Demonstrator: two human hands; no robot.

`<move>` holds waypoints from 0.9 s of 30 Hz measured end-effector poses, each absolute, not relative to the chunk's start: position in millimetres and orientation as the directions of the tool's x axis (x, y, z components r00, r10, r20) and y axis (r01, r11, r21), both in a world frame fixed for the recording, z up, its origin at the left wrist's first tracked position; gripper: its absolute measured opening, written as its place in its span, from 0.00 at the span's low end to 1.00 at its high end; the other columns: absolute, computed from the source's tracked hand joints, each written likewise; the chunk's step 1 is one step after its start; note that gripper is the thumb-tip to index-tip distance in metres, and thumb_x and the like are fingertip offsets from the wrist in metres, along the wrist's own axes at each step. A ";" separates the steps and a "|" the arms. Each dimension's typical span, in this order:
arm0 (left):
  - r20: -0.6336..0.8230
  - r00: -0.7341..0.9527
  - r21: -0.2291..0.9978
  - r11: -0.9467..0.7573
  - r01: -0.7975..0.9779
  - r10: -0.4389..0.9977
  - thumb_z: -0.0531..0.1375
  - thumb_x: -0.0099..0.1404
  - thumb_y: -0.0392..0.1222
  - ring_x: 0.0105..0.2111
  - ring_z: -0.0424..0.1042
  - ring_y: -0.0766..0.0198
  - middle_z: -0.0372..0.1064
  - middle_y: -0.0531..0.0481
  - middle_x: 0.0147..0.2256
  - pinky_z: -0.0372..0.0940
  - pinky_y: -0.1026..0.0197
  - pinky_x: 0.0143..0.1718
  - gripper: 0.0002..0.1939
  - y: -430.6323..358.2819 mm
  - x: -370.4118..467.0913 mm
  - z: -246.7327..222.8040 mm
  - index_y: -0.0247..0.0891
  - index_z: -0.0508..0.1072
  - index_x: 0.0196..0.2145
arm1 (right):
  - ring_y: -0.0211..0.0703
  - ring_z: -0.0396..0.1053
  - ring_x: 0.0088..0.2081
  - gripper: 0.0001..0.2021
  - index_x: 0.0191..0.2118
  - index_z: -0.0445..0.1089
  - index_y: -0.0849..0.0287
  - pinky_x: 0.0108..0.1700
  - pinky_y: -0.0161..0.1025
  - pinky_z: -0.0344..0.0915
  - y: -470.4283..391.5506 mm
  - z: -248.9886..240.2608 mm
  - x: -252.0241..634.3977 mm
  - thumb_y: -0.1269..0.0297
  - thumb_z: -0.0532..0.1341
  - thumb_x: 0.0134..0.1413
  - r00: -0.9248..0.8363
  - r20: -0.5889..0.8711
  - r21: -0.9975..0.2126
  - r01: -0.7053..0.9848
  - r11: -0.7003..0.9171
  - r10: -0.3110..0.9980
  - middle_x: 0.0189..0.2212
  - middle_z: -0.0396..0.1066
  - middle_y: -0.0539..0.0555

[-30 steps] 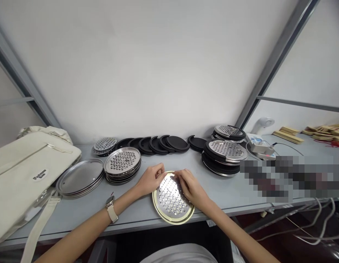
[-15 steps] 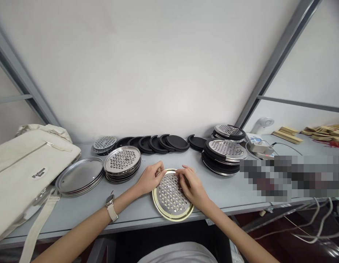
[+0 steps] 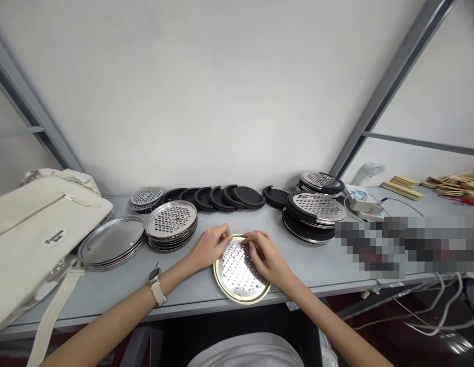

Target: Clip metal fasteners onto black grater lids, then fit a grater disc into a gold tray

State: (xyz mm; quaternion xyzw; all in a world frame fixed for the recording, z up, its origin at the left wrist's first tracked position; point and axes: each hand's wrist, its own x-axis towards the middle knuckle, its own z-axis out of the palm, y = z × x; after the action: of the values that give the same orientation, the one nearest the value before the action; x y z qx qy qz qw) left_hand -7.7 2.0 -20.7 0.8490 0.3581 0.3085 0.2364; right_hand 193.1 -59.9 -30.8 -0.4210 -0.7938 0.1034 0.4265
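A round metal grater plate [image 3: 240, 272] with a gold-toned rim lies in front of me at the table's front edge. Gripping its upper left rim is my left hand [image 3: 211, 247], closed with thumb and fingers together. My right hand [image 3: 270, 260] is closed on the upper right part, its fingers curled over the rim and the perforated face. To the left stands a stack of similar grater plates [image 3: 172, 220], and beside it a stack of plain round metal trays [image 3: 113, 239]. Beyond my hands, several black round holders [image 3: 249, 197] lie overlapped in a row.
Stacks of graters with black rings [image 3: 316, 208] stand at right. A cream bag [image 3: 41, 239] covers the left end, its strap hanging over the edge. White devices with cables [image 3: 361, 200] and wooden pieces [image 3: 403, 188] lie farther right. Metal posts [image 3: 390, 92] flank the wall.
The grater plate's face now shines with a bright reflection, so its tilt differs slightly. My right fingers have shifted a little left along the upper rim; the left hand stays on its edge.
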 end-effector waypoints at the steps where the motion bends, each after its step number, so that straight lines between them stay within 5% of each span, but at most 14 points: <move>1: 0.353 0.554 0.623 -0.631 0.462 0.754 0.52 0.67 0.41 0.27 0.63 0.67 0.63 0.57 0.25 0.56 0.64 0.31 0.07 2.3 -7.7 -21.3 0.38 0.62 0.30 | 0.47 0.67 0.44 0.10 0.46 0.61 0.54 0.49 0.47 0.64 -60.5 -30.3 193.1 0.73 0.50 0.62 -0.274 0.581 -0.534 0.583 0.613 0.767 0.39 0.71 0.55; 27: 0.280 0.532 0.782 -0.511 0.357 0.799 0.53 0.67 0.46 0.23 0.58 0.69 0.56 0.59 0.23 0.53 0.66 0.26 0.08 2.2 -6.2 -25.2 0.39 0.64 0.36 | 0.43 0.70 0.42 0.10 0.46 0.62 0.55 0.43 0.40 0.66 -65.7 -27.7 193.7 0.72 0.51 0.61 -0.286 0.535 -0.595 0.540 0.595 0.795 0.40 0.71 0.54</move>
State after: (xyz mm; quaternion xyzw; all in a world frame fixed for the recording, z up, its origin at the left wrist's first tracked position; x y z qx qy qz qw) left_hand -6.2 2.2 -25.2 0.8064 0.3584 0.3246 0.3404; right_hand 193.7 -65.7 -27.7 -0.4236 -0.7877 0.1511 0.4211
